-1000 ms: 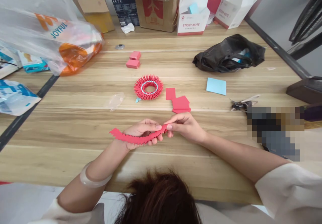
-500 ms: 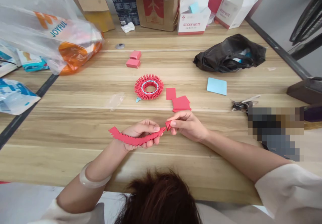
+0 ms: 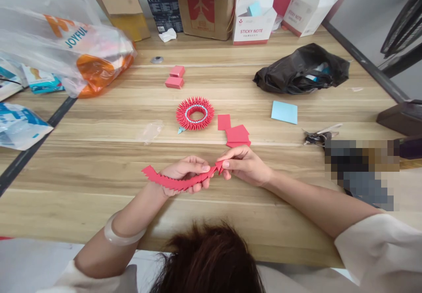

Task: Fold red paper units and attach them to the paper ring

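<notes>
A curved chain of folded red paper pieces lies across the palm and wrist of my left hand, whose thumb and fingers close on its right part. My right hand pinches a small folded red paper piece between thumb and fingers. That piece touches the chain's right tip; how far the two fit into each other cannot be made out. Just beyond my right hand lie red paper squares. Farther off, a ring of folded red paper pieces with a light blue inner band rests on the table.
Two red paper blocks sit behind the ring. A light blue paper pad and a black plastic bag lie to the right. Cardboard boxes and a sticky note box line the back. A plastic bag stands left.
My right hand has moved the small folded piece slightly left, closing the gap to the chain's tip. My left hand and the chain have stayed nearly still.
</notes>
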Demonstrator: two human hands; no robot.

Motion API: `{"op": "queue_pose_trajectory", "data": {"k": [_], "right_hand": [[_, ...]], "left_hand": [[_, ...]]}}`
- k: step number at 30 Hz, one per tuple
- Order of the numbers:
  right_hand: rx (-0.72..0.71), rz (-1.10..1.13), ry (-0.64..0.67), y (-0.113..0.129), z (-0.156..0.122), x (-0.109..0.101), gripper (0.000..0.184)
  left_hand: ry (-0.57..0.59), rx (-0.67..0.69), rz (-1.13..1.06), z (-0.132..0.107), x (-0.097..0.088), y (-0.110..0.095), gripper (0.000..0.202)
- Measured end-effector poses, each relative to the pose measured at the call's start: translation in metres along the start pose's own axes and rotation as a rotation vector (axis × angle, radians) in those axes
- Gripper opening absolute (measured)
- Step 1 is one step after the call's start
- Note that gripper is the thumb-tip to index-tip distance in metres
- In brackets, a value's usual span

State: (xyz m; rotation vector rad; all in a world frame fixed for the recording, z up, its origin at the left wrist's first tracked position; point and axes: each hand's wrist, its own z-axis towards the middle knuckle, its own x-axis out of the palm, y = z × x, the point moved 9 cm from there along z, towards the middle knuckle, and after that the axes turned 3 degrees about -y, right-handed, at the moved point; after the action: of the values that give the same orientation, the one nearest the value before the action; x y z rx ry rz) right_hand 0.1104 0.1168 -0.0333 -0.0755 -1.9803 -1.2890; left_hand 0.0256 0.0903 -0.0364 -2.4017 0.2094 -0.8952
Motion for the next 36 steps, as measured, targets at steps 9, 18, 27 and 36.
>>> {"op": "queue_pose_trajectory", "data": {"k": [9, 18, 27, 36], "right_hand": [[0.008, 0.039, -0.015, -0.0003, 0.0001, -0.0003, 0.014], [0.007, 0.073, 0.003, -0.0004, 0.0003, 0.0002, 0.014], [-0.009, 0.094, 0.006, 0.0018, 0.0004, 0.0004, 0.013], [-0.001, 0.091, 0.024, 0.0011, 0.0005, 0.0016, 0.012]], "left_hand": [[0.001, 0.008, 0.002, 0.0003, -0.0016, 0.0002, 0.017], [-0.007, -0.002, -0.005, 0.0017, -0.0025, 0.0002, 0.020], [-0.010, -0.009, -0.010, 0.0018, -0.0024, 0.0006, 0.021], [-0.016, 0.002, -0.013, 0.0015, -0.0033, -0.0005, 0.021]]}}
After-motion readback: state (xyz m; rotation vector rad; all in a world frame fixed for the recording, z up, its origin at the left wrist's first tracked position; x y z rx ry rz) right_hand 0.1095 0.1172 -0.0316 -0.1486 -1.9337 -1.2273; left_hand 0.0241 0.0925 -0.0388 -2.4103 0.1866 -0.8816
